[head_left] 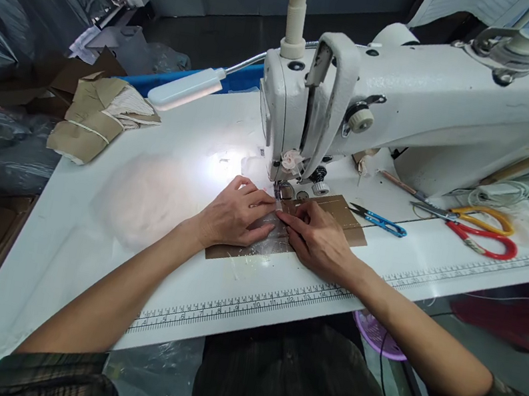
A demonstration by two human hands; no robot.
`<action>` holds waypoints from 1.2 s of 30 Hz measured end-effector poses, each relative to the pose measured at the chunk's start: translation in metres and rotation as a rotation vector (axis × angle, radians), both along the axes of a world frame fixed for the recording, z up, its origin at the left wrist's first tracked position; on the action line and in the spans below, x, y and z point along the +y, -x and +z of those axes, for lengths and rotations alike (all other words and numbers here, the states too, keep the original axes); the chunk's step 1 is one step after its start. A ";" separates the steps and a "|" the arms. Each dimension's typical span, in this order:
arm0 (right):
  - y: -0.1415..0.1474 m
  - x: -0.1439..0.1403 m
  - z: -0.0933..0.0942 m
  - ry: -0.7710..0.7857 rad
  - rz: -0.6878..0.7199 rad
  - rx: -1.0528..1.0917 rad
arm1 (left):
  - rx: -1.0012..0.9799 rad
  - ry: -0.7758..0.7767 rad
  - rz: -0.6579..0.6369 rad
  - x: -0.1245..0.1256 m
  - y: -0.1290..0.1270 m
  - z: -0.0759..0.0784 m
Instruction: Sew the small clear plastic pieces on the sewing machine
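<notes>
Both hands are close in front of the presser foot (284,191) of a white sewing machine (405,86). Between them lies a thin, see-through whitish piece of material (273,232), largely covered by my fingers. My left hand (239,214) rests flat on the left side of it, thumb and fingers apart. My right hand (316,237) has its fingers closed in a pinch at the piece's edge, just below the foot. Under both hands is the brown machine plate (350,229), with light thread bits near its front edge.
Blue thread snips (385,223) lie right of the plate, beside red-handled scissors (483,241). A printed ruler strip (236,308) runs along the table's front edge. A tied fabric bundle (92,118) sits at the back left corner, near a lamp (186,89).
</notes>
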State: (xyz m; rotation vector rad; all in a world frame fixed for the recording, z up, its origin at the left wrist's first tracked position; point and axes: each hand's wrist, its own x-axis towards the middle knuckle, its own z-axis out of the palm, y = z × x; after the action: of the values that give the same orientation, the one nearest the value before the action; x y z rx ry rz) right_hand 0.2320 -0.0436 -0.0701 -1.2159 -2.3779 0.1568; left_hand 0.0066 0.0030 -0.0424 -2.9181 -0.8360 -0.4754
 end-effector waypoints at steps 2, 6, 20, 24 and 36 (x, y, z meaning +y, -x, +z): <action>0.000 0.000 0.001 -0.003 0.002 -0.003 | 0.015 0.003 0.008 0.000 0.000 0.000; 0.001 0.000 0.004 0.009 -0.003 -0.030 | 0.058 0.014 0.027 -0.001 -0.001 0.003; 0.005 0.003 0.015 0.081 -0.017 -0.176 | 0.106 0.008 0.068 -0.004 -0.005 0.003; 0.008 0.006 0.020 0.137 -0.028 -0.212 | 0.106 -0.010 0.100 -0.004 -0.006 0.001; -0.020 0.016 0.012 0.222 0.080 0.152 | 0.110 -0.021 0.200 -0.005 -0.015 -0.003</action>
State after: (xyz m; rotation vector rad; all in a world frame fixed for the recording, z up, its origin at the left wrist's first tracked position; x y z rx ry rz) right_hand 0.2518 -0.0272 -0.0581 -1.1597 -2.3234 0.5319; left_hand 0.0213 -0.0022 -0.0454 -2.7723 -1.0841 -0.3028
